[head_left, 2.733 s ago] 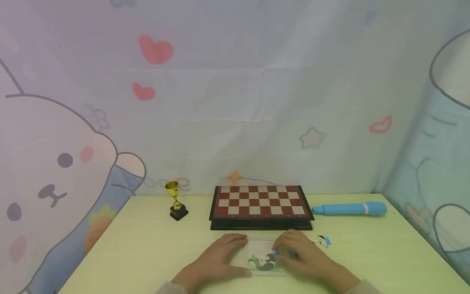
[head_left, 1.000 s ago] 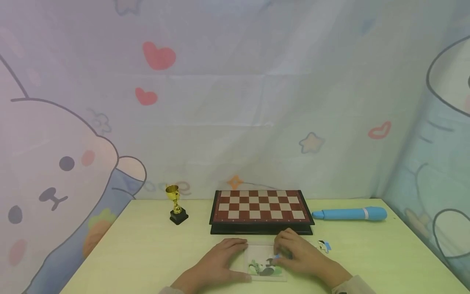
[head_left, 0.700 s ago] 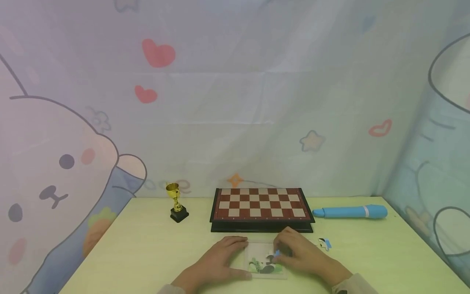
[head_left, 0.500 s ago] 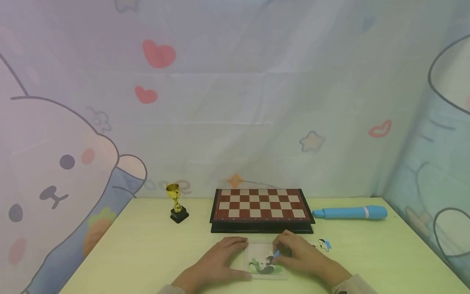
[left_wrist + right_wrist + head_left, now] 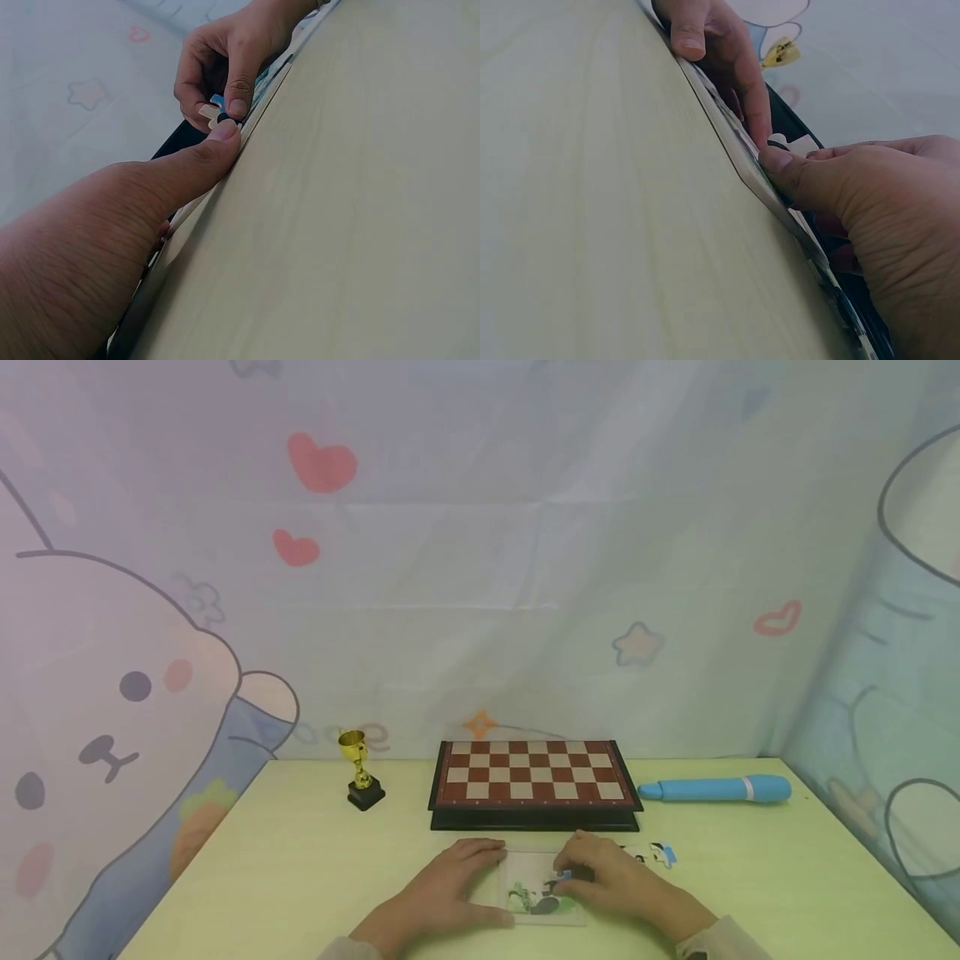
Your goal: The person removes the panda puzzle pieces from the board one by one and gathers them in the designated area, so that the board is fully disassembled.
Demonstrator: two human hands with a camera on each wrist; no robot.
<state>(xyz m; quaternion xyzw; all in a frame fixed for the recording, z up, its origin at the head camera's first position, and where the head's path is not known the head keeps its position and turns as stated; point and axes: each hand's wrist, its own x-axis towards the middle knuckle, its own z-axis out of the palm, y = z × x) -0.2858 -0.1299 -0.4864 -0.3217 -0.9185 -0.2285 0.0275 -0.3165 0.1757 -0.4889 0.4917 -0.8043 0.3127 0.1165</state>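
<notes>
A pale, square jigsaw tray lies on the table, its lower part showing green and black-and-white picture pieces. My left hand holds the tray's left side, thumb at the near corner and fingers at the far corner. Over the tray's right half, my right hand pinches a small puzzle piece with blue on it. In the left wrist view that puzzle piece stands tilted between thumb and fingers. The right wrist view shows its pale edge. Loose puzzle pieces lie beyond the right hand, partly covered by it.
A red-and-white chessboard box stands just behind the tray. To its left is a small gold trophy cup, to its right a blue pen-shaped stick. A printed cloth hangs behind the table.
My right hand has shifted slightly over the tray with the puzzle piece, uncovering more of the loose pieces behind it. My left hand stays on the tray; the head view tilts a little.
</notes>
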